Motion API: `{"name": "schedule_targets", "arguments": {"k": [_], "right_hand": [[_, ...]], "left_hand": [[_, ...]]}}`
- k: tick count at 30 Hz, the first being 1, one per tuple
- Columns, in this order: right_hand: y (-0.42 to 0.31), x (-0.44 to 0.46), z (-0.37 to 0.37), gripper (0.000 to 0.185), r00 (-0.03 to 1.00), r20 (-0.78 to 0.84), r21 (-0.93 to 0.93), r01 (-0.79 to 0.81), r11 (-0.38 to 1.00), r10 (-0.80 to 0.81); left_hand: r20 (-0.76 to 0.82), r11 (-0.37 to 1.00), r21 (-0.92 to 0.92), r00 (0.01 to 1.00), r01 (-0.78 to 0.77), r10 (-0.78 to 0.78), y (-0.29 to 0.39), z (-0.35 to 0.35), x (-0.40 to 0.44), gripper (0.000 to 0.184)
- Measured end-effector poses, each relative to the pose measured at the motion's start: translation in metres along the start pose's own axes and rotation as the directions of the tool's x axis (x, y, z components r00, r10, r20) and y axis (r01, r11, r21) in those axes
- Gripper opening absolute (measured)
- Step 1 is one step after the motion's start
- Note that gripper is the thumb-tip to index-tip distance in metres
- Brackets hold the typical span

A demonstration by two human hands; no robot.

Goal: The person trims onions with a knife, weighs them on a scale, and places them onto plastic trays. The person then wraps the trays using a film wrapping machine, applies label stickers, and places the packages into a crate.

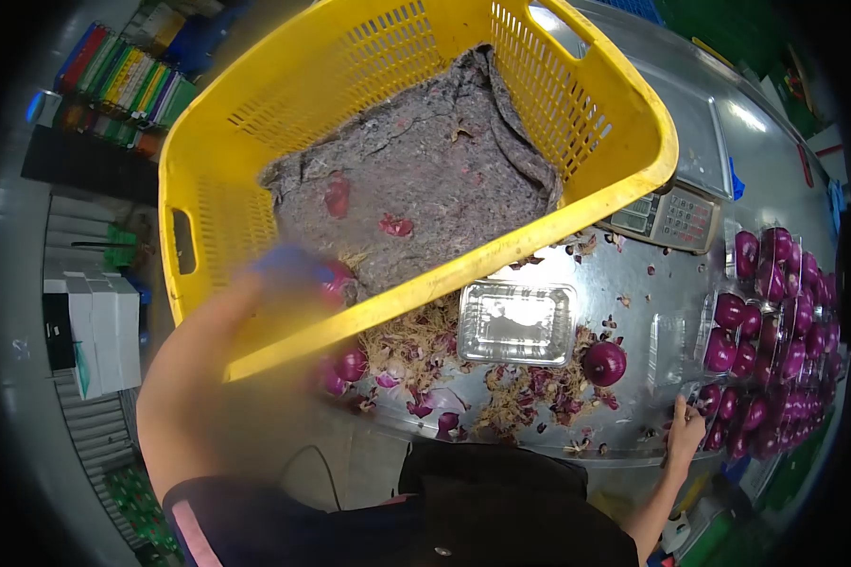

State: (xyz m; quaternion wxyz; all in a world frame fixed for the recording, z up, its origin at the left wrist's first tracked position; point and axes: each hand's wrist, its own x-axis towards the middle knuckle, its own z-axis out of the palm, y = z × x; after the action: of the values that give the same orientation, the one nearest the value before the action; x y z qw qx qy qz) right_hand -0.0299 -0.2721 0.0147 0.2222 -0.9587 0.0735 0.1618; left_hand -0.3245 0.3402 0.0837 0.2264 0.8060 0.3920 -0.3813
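Note:
My left hand (288, 271), smeared by motion and with something blue about it, is inside the near left corner of a tilted yellow plastic basket (425, 282). A red onion (338, 283) shows right beside it; whether the fingers hold it I cannot tell. Grey fibrous cloth (397, 180) lines the basket, with a few bits of red skin on it. My right hand (686, 432) is curled closed at the table's near edge, beside the packed onions (719, 350); what it grips is too small to make out. A clear plastic tray (518, 322) lies between the hands.
A single red onion (604, 364) sits on the metal table (624, 274), near heaps of roots and peelings (520, 402). Behind it stands a scale (671, 217). More onions (350, 364) lie under the basket's near rim. White boxes (113, 321) stand at the left.

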Motion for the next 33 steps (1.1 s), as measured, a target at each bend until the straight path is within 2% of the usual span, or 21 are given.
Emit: {"name": "schedule_targets", "arguments": {"k": [2,3,5,7,9,11,12,14,15,17,18,20,21,22,24,25,26,27,29,31,33], "right_hand": [[-0.006,-0.006,-0.01,0.041,1.0,0.003,-0.052,-0.025,0.998,0.025],[-0.006,-0.005,-0.011,0.038,1.0,-0.003,-0.028,0.005,1.0,-0.005],[-0.003,-0.005,-0.011,0.034,0.998,-0.01,0.023,0.068,0.997,-0.068],[-0.017,-0.011,-0.009,0.03,0.997,-0.026,0.059,0.074,0.995,-0.073],[-0.033,-0.016,-0.009,0.027,0.993,-0.045,0.099,0.109,0.989,-0.105],[-0.044,-0.023,-0.009,0.025,0.985,-0.06,0.138,0.167,0.976,-0.16],[-0.05,-0.029,-0.007,0.024,0.975,-0.052,0.165,0.22,0.962,-0.214],[-0.067,-0.042,-0.005,0.022,0.946,-0.052,0.221,0.325,0.92,-0.321],[-0.078,-0.051,-0.005,0.02,0.933,-0.004,0.258,0.349,0.901,-0.36],[-0.094,-0.066,-0.007,0.017,0.892,0.09,0.331,0.393,0.858,-0.444],[-0.093,-0.067,-0.002,0.017,0.824,0.098,0.307,0.508,0.805,-0.558],[-0.116,-0.086,-0.007,0.018,0.679,0.136,0.405,0.626,0.667,-0.721],[-0.124,-0.092,-0.009,0.022,0.556,0.12,0.462,0.702,0.542,-0.823],[-0.13,-0.097,-0.011,0.028,0.422,0.094,0.513,0.756,0.407,-0.902],[-0.137,-0.107,-0.02,0.039,0.163,0.103,0.464,0.865,0.193,-0.981],[-0.139,-0.117,-0.026,0.042,0.098,0.131,0.485,0.862,0.15,-0.986],[-0.142,-0.124,-0.032,0.046,0.029,0.154,0.506,0.856,0.104,-0.988],[-0.137,-0.13,-0.032,0.045,0.029,0.194,0.5,0.857,0.124,-0.981],[-0.129,-0.137,-0.027,0.044,0.015,0.259,0.493,0.858,0.145,-0.966],[-0.118,-0.14,-0.015,0.046,0.065,0.285,0.412,0.892,0.184,-0.956],[-0.099,-0.143,-0.003,0.047,0.101,0.32,0.373,0.901,0.223,-0.942]], "left_hand": [[0.02,0.973,-0.23,1.0,0.0,0.005,0.008,0.015,0.005,0.074],[-0.022,0.916,-0.401,1.0,-0.001,-0.009,0.008,0.026,0.009,0.076],[-0.055,0.845,-0.534,0.998,-0.002,-0.033,0.006,0.035,0.011,0.078],[-0.058,0.878,-0.478,0.998,-0.007,-0.023,0.008,0.031,0.013,0.08],[-0.049,0.96,-0.269,0.997,-0.077,0.066,0.01,0.01,0.013,0.077],[-0.206,0.957,-0.23,0.97,-0.175,0.128,0.0,-0.011,0.017,0.075],[-0.372,0.915,-0.312,0.919,-0.257,0.131,0.0,-0.024,0.013,0.075],[-0.668,0.784,-0.398,0.736,-0.476,0.108,0.013,-0.059,-0.014,0.078],[-0.736,0.733,-0.356,0.657,-0.58,0.163,0.03,-0.072,-0.041,0.078],[-0.836,0.586,-0.254,0.479,-0.769,0.267,0.071,-0.076,-0.097,0.079],[-0.868,0.49,-0.197,0.384,-0.849,0.317,0.092,-0.07,-0.12,0.08],[-0.841,0.351,-0.168,0.319,-0.921,0.437,0.122,-0.052,-0.154,0.08],[-0.82,0.271,-0.169,0.287,-0.948,0.494,0.139,-0.037,-0.169,0.08],[-0.8,0.215,-0.38,0.437,-0.899,0.411,0.163,-0.013,-0.186,0.085],[-0.631,0.205,-0.491,0.509,-0.846,0.586,0.184,0.015,-0.2,0.086],[-0.531,0.22,-0.54,0.532,-0.812,0.659,0.195,0.029,-0.207,0.087],[-0.434,0.268,-0.671,0.659,-0.692,0.614,0.197,0.05,-0.202,0.104],[-0.309,0.312,-0.779,0.767,-0.543,0.563,0.198,0.073,-0.194,0.122],[-0.088,0.183,-0.954,0.804,-0.238,0.589,0.211,0.1,-0.19,0.118],[0.021,0.17,-0.979,0.782,-0.109,0.622,0.215,0.123,-0.181,0.116],[0.028,0.246,-0.953,0.761,-0.175,0.648,0.208,0.148,-0.172,0.114]]}}
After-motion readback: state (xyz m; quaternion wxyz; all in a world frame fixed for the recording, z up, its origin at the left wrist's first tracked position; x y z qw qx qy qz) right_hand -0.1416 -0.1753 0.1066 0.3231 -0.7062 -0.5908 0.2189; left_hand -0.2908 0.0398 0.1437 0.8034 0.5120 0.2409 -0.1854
